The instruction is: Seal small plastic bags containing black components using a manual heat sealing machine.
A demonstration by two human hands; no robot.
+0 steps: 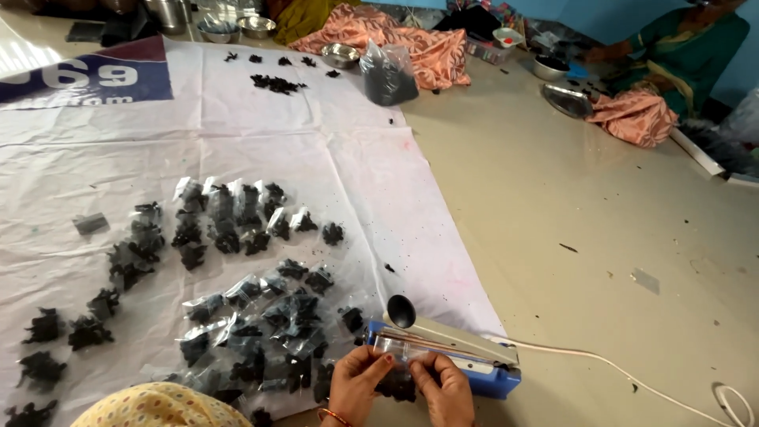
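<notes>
Both my hands sit low in front of me, close together, pinching one small clear packet [399, 357] of dark bits between them. My left hand [357, 378] grips its left end, fingers narrowed down on the plastic, an orange bangle [335, 417] on that wrist; my right hand [448, 387] holds the right end the same way, thumb and fingertips closed on the film. The packet's upper edge lies right at the jaw of the heat sealer [452, 352], which sits just beyond my fingertips: a blue base with a pale lever arm raised at a slant, its black knob [401, 311] standing above my left fingers. A white cord [632, 375] runs away from the sealer to the right of my right hand, across the bare floor [585, 213]. To the left of my left hand, and further out from it, many filled packets [269, 324] lie scattered on a white sheet [103, 166], with loose dark clumps [43, 348] at the far left. Well beyond my fingers, at the sheet's far end, stand a plastic bag of dark material [389, 75], small steel bowls [340, 55] and a heap of orange cloth [395, 39]. Far off to the right, another person in green [684, 47] sits near a steel plate [568, 100]. A yellow patterned cloth [158, 407] shows at the bottom edge, left of my left wrist.
</notes>
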